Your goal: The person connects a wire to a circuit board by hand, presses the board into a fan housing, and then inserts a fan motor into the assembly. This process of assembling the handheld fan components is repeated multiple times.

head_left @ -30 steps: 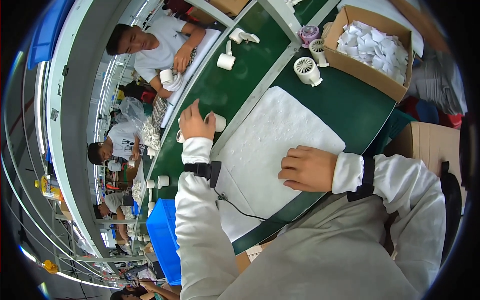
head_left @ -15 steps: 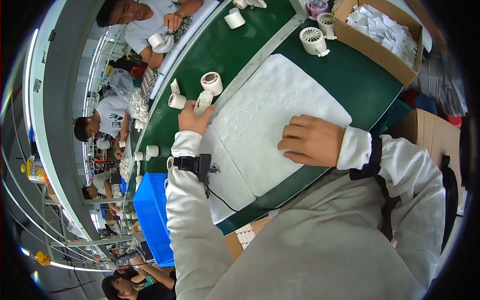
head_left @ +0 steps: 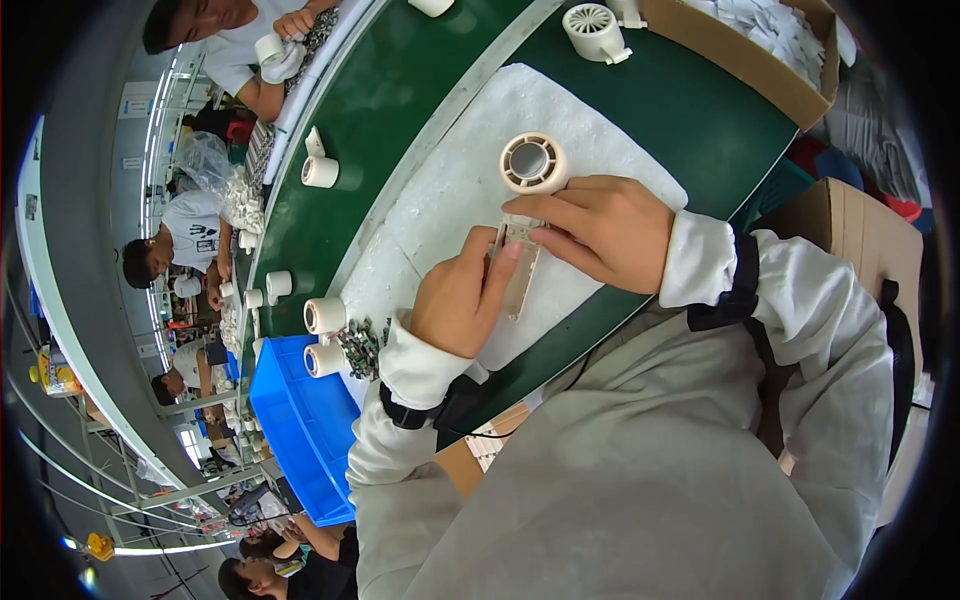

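A cream plastic handheld fan housing (head_left: 519, 282) lies over the white foam sheet (head_left: 450, 190). Its round head points away from me, and its open, hollow handle runs toward my body. My left hand (head_left: 455, 308) pinches the handle from the left with thumb and fingers. From the right, my right hand (head_left: 612, 235) closes on the top of the handle, just below the head. Fingertips from both hands meet there and cover part of the handle's inside. By my left wrist is a heap of small green and metallic parts (head_left: 362, 348).
Two cream cylinders (head_left: 324, 316) stand beside the blue bin (head_left: 305, 430) at left. More fan housings (head_left: 320, 170) sit on the green belt. A finished-looking grilled fan head (head_left: 594, 35) and a cardboard box (head_left: 735, 55) of white pieces are far right. Co-workers sit across the belt.
My left hand has brought the fan housing from the belt's edge onto the foam sheet. My right hand has moved up and left to grip it too. The whole view has shifted.
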A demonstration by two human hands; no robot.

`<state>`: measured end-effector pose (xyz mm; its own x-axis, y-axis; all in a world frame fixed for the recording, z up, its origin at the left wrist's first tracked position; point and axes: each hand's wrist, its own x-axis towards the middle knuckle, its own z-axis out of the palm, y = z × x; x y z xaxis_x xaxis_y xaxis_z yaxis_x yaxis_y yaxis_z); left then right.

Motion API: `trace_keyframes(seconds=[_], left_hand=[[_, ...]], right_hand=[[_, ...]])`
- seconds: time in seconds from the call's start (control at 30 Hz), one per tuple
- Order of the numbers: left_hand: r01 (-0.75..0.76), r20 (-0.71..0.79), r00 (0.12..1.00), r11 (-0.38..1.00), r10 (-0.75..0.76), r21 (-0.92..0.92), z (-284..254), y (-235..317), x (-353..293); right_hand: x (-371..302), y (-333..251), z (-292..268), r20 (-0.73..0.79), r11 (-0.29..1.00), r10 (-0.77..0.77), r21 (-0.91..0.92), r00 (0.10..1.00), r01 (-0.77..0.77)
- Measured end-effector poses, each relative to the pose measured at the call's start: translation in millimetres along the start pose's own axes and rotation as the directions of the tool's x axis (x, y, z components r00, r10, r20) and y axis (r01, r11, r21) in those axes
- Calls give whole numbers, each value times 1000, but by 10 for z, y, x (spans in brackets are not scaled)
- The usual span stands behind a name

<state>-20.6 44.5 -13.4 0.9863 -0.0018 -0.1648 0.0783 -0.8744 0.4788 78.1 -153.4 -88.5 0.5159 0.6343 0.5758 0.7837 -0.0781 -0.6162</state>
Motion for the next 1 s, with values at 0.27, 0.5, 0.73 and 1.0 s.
trace_keyframes(seconds=[0.27,0.5,0.73,1.0], left_hand=[[-155,-129,956,829,263,537,176,-24,-13],[-184,-6,972,781,233,597,54,358,-52],[-258,98,965,841,241,476,-143,483,-124],[-326,236,942,823,240,465,-161,555,-137]], right_hand=[[-5,-15,-7,-4,993,-102,-66,995,101],[-10,-65,-60,126,1000,-13,-11,992,14],[-5,-167,-219,262,998,-31,-45,965,44],[2,-156,-259,328,999,-31,-4,944,35]])
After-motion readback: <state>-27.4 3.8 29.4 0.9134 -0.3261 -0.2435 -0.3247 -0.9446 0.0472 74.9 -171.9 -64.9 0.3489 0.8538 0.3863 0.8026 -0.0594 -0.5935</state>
